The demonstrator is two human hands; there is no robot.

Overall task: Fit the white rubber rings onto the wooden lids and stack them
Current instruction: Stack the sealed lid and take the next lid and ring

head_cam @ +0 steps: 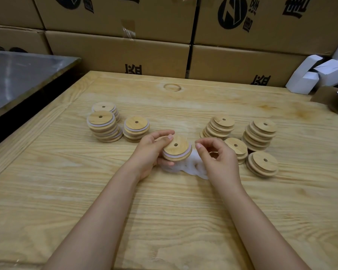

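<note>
backdrop: brown cardboard boxes [117, 53] with black print, stacked in a wall behind the bench. far left: a grey metal surface [18, 75]. far right: small white cartons [320, 75], tumbled together.

surface: pale wooden table [164, 211], grain visible.

item, left group: three stacks of wooden lids with white rings fitted [103, 126], standing close together, one partly behind another; each top lid shows a centre hole.

item, right group: four stacks of bare wooden lids [261, 133], of differing heights, one partly hidden behind the right hand.

item, centre: a loose heap of white rubber rings [195, 168] lying on the table under and between the two hands.

item, in hand: one wooden lid [176, 149], tilted toward the camera, a white ring seated round its edge, raised just above the heap.

left hand [150, 152]: fingers and thumb curled round the lid's rim, gripping it from the left side.

right hand [217, 162]: just beside the lid, apart from it, fingers curled, forefinger out toward the lid; whether anything is pinched inside cannot be told.
</note>
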